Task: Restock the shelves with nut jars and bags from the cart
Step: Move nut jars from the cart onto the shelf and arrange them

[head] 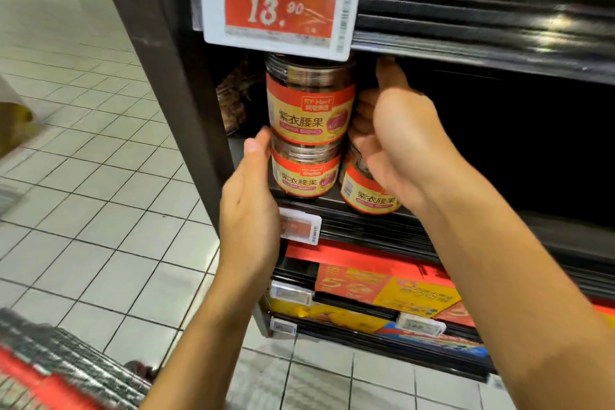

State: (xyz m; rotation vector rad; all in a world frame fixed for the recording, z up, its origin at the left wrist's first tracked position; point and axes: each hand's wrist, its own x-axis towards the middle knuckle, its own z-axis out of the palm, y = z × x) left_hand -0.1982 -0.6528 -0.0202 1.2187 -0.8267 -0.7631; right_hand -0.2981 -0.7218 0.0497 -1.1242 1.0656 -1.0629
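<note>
Fingers [253,166] of the left hand [249,210]: straight and pressed together, laid flat against the left side of the jar stack, one fingertip at the seam between the two jars.
Fingers [364,110] of the right hand [396,143]: curled in against the right side of the upper jar, thumb pointing up toward the shelf above. Their tips are hidden behind the jar, so how far they wrap I cannot tell.
Head view, upper jar [309,106]: upright on top of the lower jar [306,176], label facing out, its top tucked just under the big price tag [279,7].
Head view, third jar [366,198]: on the same shelf, just right of the lower jar and partly covered by the right hand.
Head view, middle shelf [349,226]: carries all three jars at its left end; to their right it runs off dark, with no stock showing.
Head view, cart [50,366]: a blurred wire corner at lower left, well apart from the shelf; its contents cannot be told.
Head view, boxes [386,286]: red and yellow, on the shelf below.
Step in hand: likely squaring the upper jar on the lower one, both hands steadying the stack.
Next move calls for: easing both hands off evenly so the stack does not tip, then fetching the next jar from the cart for the dark stretch to the right.
</note>
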